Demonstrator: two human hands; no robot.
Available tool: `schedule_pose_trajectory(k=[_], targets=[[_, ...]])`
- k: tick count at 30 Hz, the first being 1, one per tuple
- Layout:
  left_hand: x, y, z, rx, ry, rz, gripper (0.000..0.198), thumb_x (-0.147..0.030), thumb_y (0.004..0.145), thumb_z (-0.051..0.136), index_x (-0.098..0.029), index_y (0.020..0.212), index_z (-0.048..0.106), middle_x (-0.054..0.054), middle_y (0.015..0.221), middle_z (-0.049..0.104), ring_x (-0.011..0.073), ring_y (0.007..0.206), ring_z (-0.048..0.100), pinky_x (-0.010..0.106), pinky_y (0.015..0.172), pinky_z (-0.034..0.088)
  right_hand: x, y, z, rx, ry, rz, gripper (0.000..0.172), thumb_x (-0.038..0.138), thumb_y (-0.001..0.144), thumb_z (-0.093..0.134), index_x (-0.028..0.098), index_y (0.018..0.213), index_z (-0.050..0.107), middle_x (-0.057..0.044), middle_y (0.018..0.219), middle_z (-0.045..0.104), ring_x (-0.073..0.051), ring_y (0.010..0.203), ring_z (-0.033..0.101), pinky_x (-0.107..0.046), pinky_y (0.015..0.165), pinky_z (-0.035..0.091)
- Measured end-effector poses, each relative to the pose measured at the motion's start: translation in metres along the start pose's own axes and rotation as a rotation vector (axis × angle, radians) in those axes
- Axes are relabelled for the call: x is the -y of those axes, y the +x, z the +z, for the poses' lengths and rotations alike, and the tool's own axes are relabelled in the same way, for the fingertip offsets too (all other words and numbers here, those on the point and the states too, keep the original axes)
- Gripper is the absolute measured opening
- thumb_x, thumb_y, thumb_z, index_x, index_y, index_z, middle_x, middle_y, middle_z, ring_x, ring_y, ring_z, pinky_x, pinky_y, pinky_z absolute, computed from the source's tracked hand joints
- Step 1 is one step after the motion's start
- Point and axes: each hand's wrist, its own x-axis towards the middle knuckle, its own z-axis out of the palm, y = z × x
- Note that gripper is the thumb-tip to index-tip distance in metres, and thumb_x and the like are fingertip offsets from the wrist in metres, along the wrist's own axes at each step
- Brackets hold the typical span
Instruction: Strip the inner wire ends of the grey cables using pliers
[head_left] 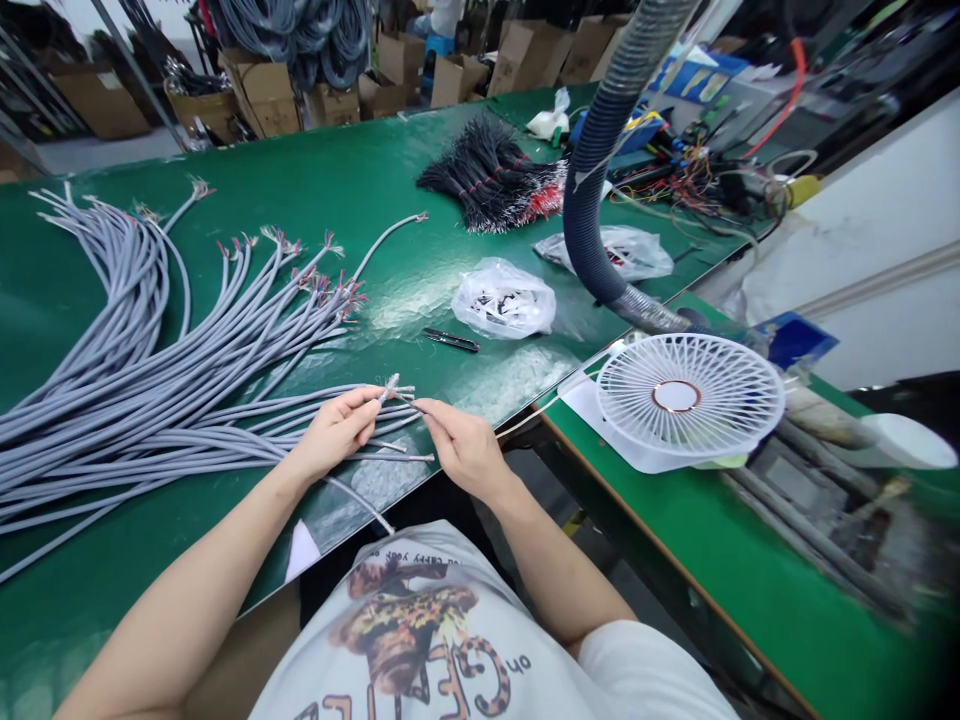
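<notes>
My left hand (pixel 341 432) is closed on a grey cable, pinching it just below its stripped, frayed end (pixel 389 386). Close beside it, my right hand (pixel 466 447) pinches something thin and dark that reaches toward that end; too little shows to tell whether it is a wire or a tool. Under and beyond my left hand lie more grey cables (pixel 247 412), some with pale ends near the table edge. Farther left, a large bundle of grey cables (pixel 217 350) fans out with red and white wires exposed at the tips.
Black-handled thread snips (pixel 451 340) lie ahead of my hands, near a clear bag (pixel 504 300) of small parts. Behind are bundled black wires (pixel 487 175). A ribbed hose (pixel 592 190) hangs at right above a white fan (pixel 690 400). Cardboard boxes (pixel 270 95) stand behind the green table (pixel 300 150).
</notes>
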Motion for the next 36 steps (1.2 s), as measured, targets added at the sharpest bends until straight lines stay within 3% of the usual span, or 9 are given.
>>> schedule_pose_trajectory(k=[8, 14, 22, 24, 28, 29, 32, 36], targets=[[0.001, -0.002, -0.001, -0.009, 0.006, -0.017, 0.061, -0.052, 0.079, 0.061, -0.008, 0.122, 0.055, -0.01, 0.044, 0.037, 0.0032, 0.036, 0.02, 0.017, 0.036, 0.014, -0.006, -0.002, 0.006, 0.023, -0.074, 0.066, 0.036, 0.017, 0.093, 0.041, 0.02, 0.122, 0.063, -0.006, 0.112, 0.07, -0.017, 0.098, 0.069, -0.026, 0.087, 0.054], [0.004, 0.0, -0.001, -0.016, 0.049, 0.007, 0.061, -0.052, 0.08, 0.059, -0.007, 0.122, 0.056, -0.01, 0.044, 0.037, 0.0038, 0.038, 0.023, 0.017, 0.038, 0.015, -0.005, -0.001, 0.003, 0.027, 0.0, 0.052, 0.036, 0.017, 0.092, 0.041, 0.02, 0.118, 0.065, -0.006, 0.115, 0.069, -0.018, 0.102, 0.067, -0.028, 0.09, 0.053], [0.004, -0.004, 0.003, 0.043, 0.253, 0.098, 0.048, -0.046, 0.086, 0.053, -0.008, 0.112, 0.064, -0.007, 0.048, 0.04, 0.0062, 0.044, 0.032, 0.018, 0.044, 0.026, -0.001, 0.007, 0.007, 0.068, 0.047, 0.069, 0.029, 0.02, 0.092, 0.043, 0.019, 0.108, 0.067, -0.006, 0.097, 0.073, -0.016, 0.083, 0.069, -0.024, 0.074, 0.051], [0.004, -0.003, 0.005, 0.027, 0.284, 0.099, 0.048, -0.046, 0.086, 0.052, -0.007, 0.11, 0.065, -0.007, 0.048, 0.04, 0.0064, 0.044, 0.032, 0.019, 0.045, 0.026, 0.008, 0.004, 0.007, 0.061, 0.1, -0.008, 0.027, 0.02, 0.092, 0.042, 0.019, 0.103, 0.067, -0.006, 0.094, 0.073, -0.015, 0.081, 0.069, -0.023, 0.073, 0.051], [0.004, 0.001, 0.009, -0.083, 0.243, 0.067, 0.047, -0.047, 0.083, 0.055, -0.007, 0.107, 0.064, -0.008, 0.045, 0.037, 0.0062, 0.041, 0.03, 0.018, 0.043, 0.023, 0.033, -0.003, 0.0, 0.161, 0.297, -0.365, 0.023, 0.019, 0.093, 0.043, 0.015, 0.095, 0.066, -0.006, 0.087, 0.073, -0.012, 0.078, 0.067, -0.019, 0.074, 0.051], [0.004, 0.002, 0.009, -0.099, 0.218, 0.061, 0.046, -0.047, 0.082, 0.056, -0.008, 0.106, 0.063, -0.008, 0.044, 0.038, 0.0061, 0.041, 0.03, 0.018, 0.042, 0.023, 0.037, -0.004, -0.003, 0.162, 0.311, -0.396, 0.023, 0.019, 0.093, 0.043, 0.015, 0.095, 0.065, -0.006, 0.087, 0.072, -0.012, 0.079, 0.067, -0.02, 0.075, 0.051], [0.001, 0.001, 0.008, -0.121, 0.153, 0.047, 0.042, -0.05, 0.082, 0.057, -0.011, 0.096, 0.061, -0.009, 0.043, 0.038, 0.0049, 0.039, 0.027, 0.017, 0.041, 0.02, 0.033, -0.001, -0.005, 0.056, 0.222, -0.232, 0.024, 0.017, 0.093, 0.041, 0.014, 0.094, 0.065, -0.008, 0.09, 0.071, -0.013, 0.084, 0.066, -0.024, 0.079, 0.052], [-0.007, -0.004, 0.007, -0.116, 0.088, 0.016, 0.045, -0.057, 0.08, 0.055, -0.013, 0.075, 0.056, -0.009, 0.041, 0.033, 0.0029, 0.037, 0.02, 0.015, 0.037, 0.015, 0.008, 0.001, 0.003, -0.066, 0.124, -0.024, 0.024, 0.019, 0.093, 0.044, 0.016, 0.103, 0.065, -0.009, 0.1, 0.071, -0.016, 0.093, 0.066, -0.028, 0.085, 0.052]])
